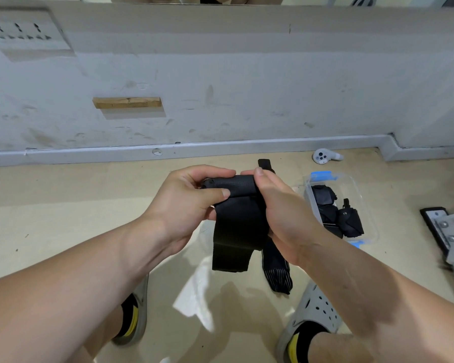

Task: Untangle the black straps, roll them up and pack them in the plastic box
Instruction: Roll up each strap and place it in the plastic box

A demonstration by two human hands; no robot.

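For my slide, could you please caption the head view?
Left hand and right hand grip a part-rolled black strap beside a plastic box holding rolled straps.

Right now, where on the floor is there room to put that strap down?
The bare floor left of the left hand, up to the skirting board, is free. It is crowded on the right: plastic box, loose strap, metal bracket. A plastic sheet lies between the feet.

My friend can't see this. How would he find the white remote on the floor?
Follow the grey skirting board rightward along the wall. Before its corner, beyond the clear plastic box, lies the white remote. It alone is white and round-headed with dark buttons; its neighbours are black straps.
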